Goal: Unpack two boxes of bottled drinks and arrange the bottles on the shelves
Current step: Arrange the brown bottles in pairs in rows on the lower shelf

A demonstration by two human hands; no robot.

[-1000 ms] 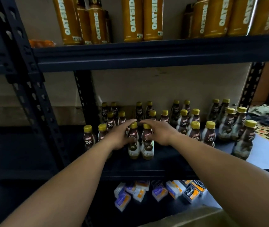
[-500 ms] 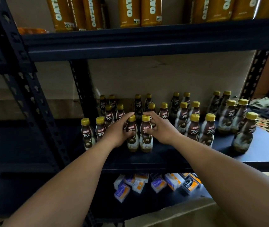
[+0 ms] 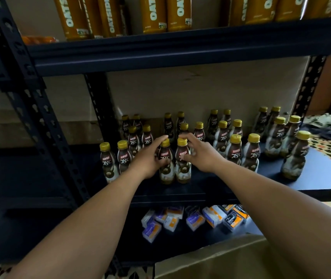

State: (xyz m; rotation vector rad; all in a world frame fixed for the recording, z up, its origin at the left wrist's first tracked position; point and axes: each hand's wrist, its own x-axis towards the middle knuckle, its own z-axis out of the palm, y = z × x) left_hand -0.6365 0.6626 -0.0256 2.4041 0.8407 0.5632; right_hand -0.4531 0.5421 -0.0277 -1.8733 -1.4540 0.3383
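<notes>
Left hand (image 3: 150, 160) wraps one Kopiko bottle (image 3: 166, 172), right hand (image 3: 203, 156) loosely pinches its neighbour (image 3: 183, 170), both standing near the front of the middle shelf (image 3: 321, 174). Likely full, slick-sleeved, tippy: I'd grip the waist, not the cap.

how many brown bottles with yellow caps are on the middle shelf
23 bottles on the middle shelf: six at left, six where the hands grip the front two, six right of those, five at the far right. More may hide behind.
</notes>
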